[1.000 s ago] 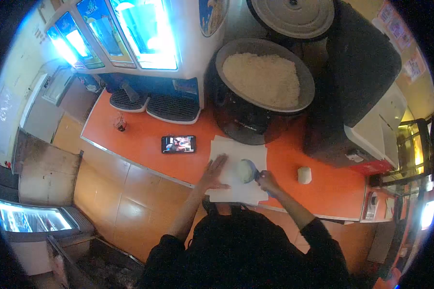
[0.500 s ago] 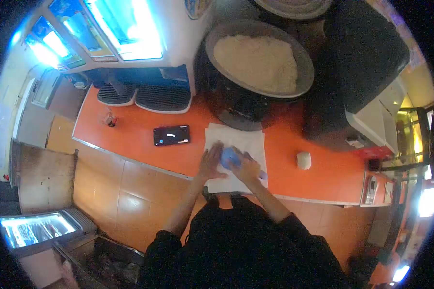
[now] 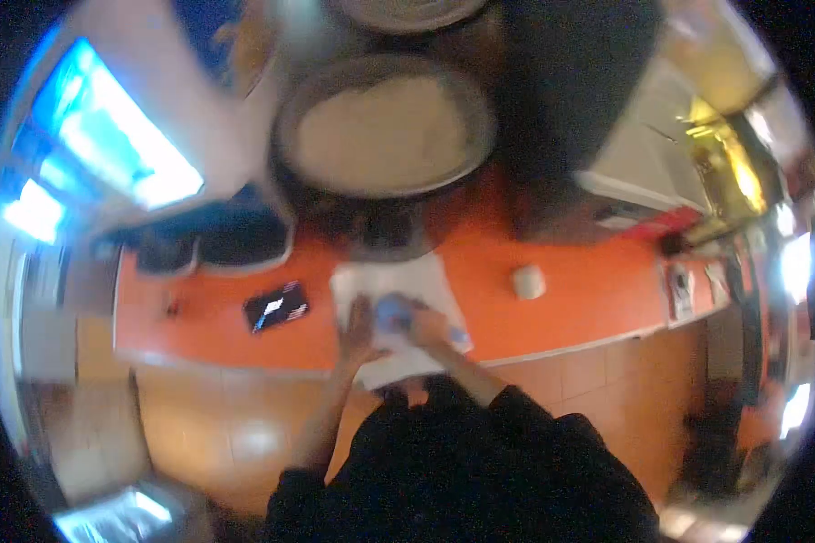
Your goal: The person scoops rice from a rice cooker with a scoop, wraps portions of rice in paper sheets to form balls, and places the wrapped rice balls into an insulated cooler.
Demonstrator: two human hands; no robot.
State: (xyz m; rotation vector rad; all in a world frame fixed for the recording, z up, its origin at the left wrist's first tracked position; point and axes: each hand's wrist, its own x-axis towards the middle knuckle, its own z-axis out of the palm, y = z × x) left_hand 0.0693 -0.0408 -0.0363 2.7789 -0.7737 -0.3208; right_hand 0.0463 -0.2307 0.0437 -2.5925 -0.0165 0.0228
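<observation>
A white sheet of paper or cloth [image 3: 406,364] lies on the orange counter. On its left part rests my left hand [image 3: 358,330], fingers spread and holding nothing. My right hand [image 3: 430,328] grips a blue paddle with a rounded head [image 3: 392,312]; the other end shows beyond the hand at the right. The paddle's head is over the sheet, close beside my left fingers. Motion blur hides the finer detail of both hands.
Behind the sheet stands a large dark pot [image 3: 475,118] filled with a pale, rice-like mass [image 3: 380,136]. A black phone [image 3: 276,308] lies to the left. At the right is a small white object [image 3: 528,282]. Dispenser trays [image 3: 244,242] sit at the back left of the counter [image 3: 570,317].
My view has turned and shifted, so the counter and pot appear further left and tilted differently. Both hands stay on the sheet, with the paddle still in my right hand.
</observation>
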